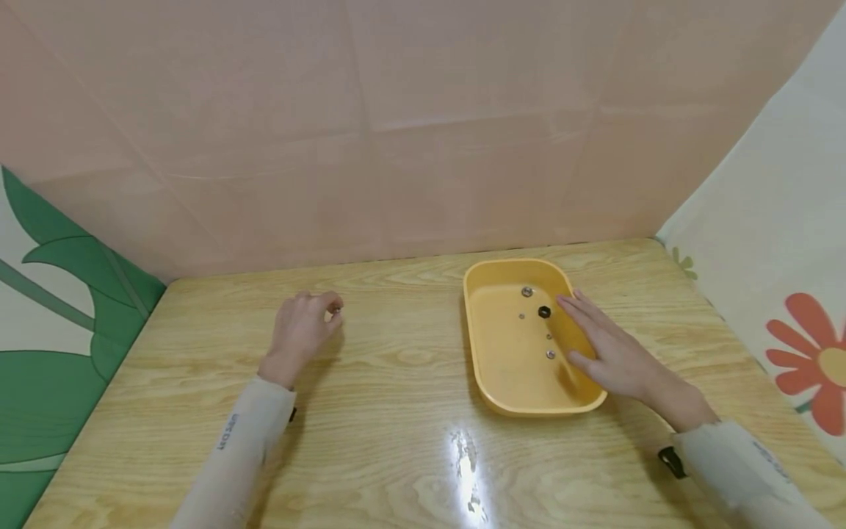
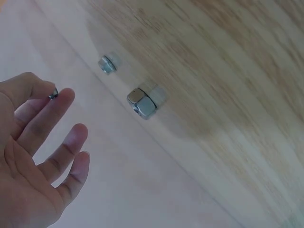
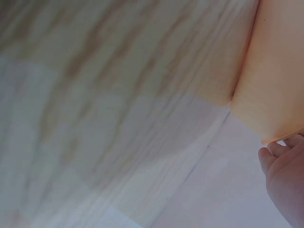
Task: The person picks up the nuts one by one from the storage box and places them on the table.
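I saw a left hand [image 1: 302, 330] pinching a small metal piece [image 2: 53, 93] above the worktop [image 1: 396, 375].
Two silver nuts [image 2: 142, 103] sat near that hand; the right hand [image 1: 621, 360], fingers straight, touched the right side of a yellow tray [image 1: 499, 367] holding five little parts [image 1: 545, 312].

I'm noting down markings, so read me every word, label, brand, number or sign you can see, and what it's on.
Left sleeve: lettering, too small and blurred to read.
Right sleeve: print, also too blurred to read.
Yellow tray and larger metal nut: no text visible.
No text is readable anywhere.
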Motion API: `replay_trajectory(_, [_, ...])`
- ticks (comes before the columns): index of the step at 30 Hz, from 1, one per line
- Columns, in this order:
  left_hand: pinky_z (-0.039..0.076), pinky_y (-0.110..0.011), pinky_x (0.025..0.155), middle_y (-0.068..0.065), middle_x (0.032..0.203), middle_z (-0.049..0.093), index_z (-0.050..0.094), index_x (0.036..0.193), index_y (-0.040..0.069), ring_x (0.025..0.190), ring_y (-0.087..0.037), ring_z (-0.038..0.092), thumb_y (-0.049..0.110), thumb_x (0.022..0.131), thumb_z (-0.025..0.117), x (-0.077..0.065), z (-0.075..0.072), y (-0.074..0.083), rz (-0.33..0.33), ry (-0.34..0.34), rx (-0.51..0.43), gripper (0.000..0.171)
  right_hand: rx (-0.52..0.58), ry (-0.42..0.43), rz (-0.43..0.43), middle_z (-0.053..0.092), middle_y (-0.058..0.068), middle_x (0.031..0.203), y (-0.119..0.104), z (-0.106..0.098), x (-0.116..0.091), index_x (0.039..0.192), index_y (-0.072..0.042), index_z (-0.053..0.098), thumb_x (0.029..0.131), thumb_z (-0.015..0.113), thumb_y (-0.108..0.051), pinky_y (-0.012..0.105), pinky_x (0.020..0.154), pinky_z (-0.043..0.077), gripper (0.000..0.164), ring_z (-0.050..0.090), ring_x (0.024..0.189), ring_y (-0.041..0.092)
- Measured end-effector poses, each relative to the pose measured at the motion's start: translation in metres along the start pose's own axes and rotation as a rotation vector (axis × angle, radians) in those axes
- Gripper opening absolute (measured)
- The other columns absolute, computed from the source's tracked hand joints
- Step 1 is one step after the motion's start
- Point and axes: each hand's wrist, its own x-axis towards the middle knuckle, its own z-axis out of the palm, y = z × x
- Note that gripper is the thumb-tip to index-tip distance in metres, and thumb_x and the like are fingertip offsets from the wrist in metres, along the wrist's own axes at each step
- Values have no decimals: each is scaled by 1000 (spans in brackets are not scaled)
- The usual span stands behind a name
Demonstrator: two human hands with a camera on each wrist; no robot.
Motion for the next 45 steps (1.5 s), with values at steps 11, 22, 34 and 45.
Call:
replay_trajectory(11, [42, -31, 53, -6, 89, 76, 74, 95, 9, 64, -22, 57, 13, 86, 71, -2, 0, -11, -29, -26, -4, 10, -8, 2, 0, 17, 24, 163, 1, 1, 1, 157, -4, 21, 90, 62, -12, 70, 113, 21, 79, 10, 153, 42])
replay_trajectory(22, [51, -39, 62, -7, 94, 77, 74, 96, 9, 76, -27, 68, 14, 87, 72, -2, 2, -21, -91, -105, -7, 11, -18, -8, 4, 18, 25, 163, 1, 0, 1, 157, -3, 21, 90, 62, -12, 70, 112, 22, 79, 11, 152, 43])
replay_trajectory(34, [49, -39, 60, -11, 97, 77, 75, 101, 9, 75, -28, 68, 9, 89, 68, -2, 4, -28, -84, -140, -9, 14, -25, -7, 0, 19, 25, 162, 0, 0, 2, 157, -2, 21, 90, 62, -12, 70, 112, 22, 78, 11, 152, 42])
replay_trajectory(45, [53, -40, 65, -12, 99, 76, 75, 104, 7, 77, -25, 69, 9, 92, 68, -2, 8, -30, -86, -193, -2, 14, -22, -12, 10, 17, 24, 163, 0, 0, 2, 157, -4, 21, 90, 62, -12, 71, 111, 23, 79, 10, 153, 41])
